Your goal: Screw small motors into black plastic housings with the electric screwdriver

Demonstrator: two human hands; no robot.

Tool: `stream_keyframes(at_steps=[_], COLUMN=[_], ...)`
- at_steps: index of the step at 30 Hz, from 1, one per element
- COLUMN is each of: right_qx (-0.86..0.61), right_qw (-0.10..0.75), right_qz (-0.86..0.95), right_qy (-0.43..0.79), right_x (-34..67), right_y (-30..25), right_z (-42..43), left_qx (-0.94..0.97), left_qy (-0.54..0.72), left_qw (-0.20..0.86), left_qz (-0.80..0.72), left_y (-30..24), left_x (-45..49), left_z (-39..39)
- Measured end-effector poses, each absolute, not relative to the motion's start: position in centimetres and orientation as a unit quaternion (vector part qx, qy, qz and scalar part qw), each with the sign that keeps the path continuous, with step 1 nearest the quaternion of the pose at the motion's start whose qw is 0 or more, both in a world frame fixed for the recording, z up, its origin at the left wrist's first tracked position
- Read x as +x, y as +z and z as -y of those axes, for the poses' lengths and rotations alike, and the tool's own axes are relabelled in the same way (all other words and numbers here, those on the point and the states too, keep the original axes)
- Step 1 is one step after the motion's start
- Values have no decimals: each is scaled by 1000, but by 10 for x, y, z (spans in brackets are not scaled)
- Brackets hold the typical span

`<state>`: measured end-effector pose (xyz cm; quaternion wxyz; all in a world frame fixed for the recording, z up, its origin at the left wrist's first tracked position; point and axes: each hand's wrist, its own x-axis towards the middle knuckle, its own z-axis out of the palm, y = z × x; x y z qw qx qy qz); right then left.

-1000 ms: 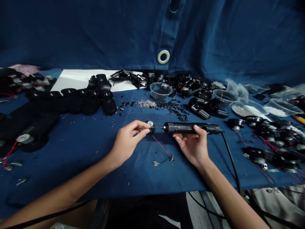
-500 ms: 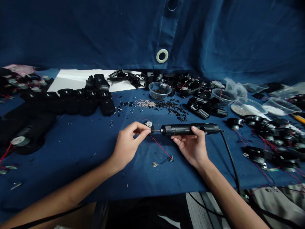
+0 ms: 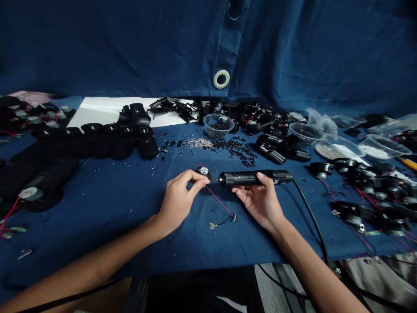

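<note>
My right hand [image 3: 260, 202] is wrapped round a black corded electric screwdriver [image 3: 254, 178], held level with its bit pointing left. At the bit's end, the thumb and forefinger of my left hand [image 3: 179, 195] are pinched together. The bit's tip [image 3: 213, 180] runs in between those fingertips; whether a screw sits there is hidden. Just behind the fingertips lies a small round speaker-like part [image 3: 204, 171] with a pale centre, partly covered by my left hand. From it a red wire [image 3: 221, 203] leads to a small circuit board [image 3: 234, 217] on the blue cloth.
Behind my hands are a heap of small screws [image 3: 199, 143], scattered black bits [image 3: 239, 150] and a clear bowl [image 3: 219, 126]. Black housings [image 3: 107, 139] line the left. Wired round parts [image 3: 368, 182] and plastic tubs [image 3: 378, 145] crowd the right. The screwdriver's cable [image 3: 311, 213] hangs over the front edge.
The screwdriver has shifted slightly left, its rear end now nearer the middle. My left fingertips have moved a little right along the bit. The round part has stayed in place.
</note>
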<state>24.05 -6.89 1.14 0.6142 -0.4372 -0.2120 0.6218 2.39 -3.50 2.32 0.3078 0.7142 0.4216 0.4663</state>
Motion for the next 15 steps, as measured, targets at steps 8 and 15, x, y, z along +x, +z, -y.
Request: stream_keyframes(at_steps=[8, 15], right_qx=[-493, -558], right_qw=[572, 501], right_qz=[119, 40], right_qy=[645, 660], right_x=[247, 260], right_y=[21, 40], right_z=[69, 67], left_qx=[771, 795], left_qy=[477, 462], left_qw=[254, 198], left_qz=[-337, -340], left_y=[30, 18], left_x=[27, 9], left_z=[28, 19])
